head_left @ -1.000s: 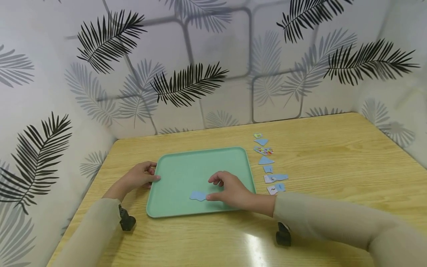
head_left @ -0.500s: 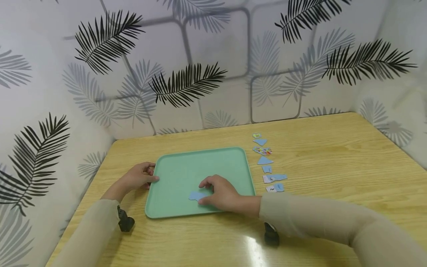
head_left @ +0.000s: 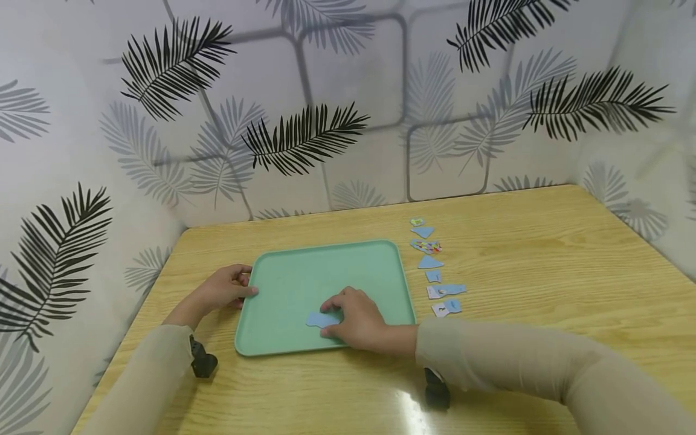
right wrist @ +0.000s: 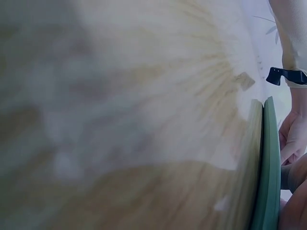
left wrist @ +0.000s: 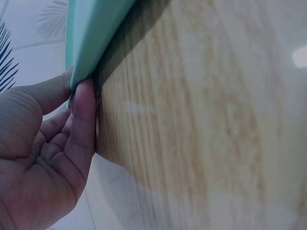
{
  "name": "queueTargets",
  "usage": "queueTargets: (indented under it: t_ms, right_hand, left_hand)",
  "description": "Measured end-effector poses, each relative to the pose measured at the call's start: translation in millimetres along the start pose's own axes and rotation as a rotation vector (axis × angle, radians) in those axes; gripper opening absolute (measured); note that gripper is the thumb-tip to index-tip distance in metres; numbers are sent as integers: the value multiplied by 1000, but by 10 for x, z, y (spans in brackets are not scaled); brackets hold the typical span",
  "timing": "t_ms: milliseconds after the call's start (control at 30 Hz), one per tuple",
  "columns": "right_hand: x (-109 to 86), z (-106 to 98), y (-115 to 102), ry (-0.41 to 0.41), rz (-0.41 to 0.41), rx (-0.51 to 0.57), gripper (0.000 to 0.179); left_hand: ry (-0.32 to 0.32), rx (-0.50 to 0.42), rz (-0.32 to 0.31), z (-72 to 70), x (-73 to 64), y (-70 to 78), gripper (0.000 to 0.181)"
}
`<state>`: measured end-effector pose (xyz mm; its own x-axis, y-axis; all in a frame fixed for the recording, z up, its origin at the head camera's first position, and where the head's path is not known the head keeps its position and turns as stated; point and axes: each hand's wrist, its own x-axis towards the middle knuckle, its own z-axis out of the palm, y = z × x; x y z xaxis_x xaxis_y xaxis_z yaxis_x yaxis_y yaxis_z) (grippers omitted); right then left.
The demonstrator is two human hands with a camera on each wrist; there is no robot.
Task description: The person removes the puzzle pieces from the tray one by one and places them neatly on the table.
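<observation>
On the green tray [head_left: 293, 278] lies a flat light-blue puzzle piece [head_left: 315, 319], near the tray's front edge. My right hand [head_left: 359, 320] reaches over the tray and pinches this piece, thumb on its near side and index finger on its far side; part of the piece is hidden by the fingers. At the tray's left side, my left hand [head_left: 225, 290] grips the rim. The left wrist view shows the left hand [left wrist: 53, 139] with its thumb and fingers pressed on the rim of the tray [left wrist: 96, 38]. Only a sliver of the right hand [right wrist: 296, 206] shows in the right wrist view.
Right of the tray, several puzzle pieces [head_left: 429, 262] form a column on the wooden table [head_left: 522, 260]. A joined pair [head_left: 447, 291] lies toward its near end, above another joined pair [head_left: 447, 307]. A leaf-patterned wall [head_left: 359, 151] stands behind the table.
My right hand has moved left over the tray and its thumb and finger have closed about the blue puzzle piece. My left hand stays on the tray rim.
</observation>
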<state>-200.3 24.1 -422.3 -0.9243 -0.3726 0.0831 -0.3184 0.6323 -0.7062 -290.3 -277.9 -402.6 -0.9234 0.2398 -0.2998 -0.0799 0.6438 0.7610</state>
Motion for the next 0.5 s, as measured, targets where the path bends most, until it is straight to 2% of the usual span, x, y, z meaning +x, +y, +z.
queueTargets:
  t_ms: [500]
  right_hand:
    - [-5, 5, -44, -1, 29, -13, 22]
  left_hand:
    - [-4, 13, 17, 11, -34, 32, 59]
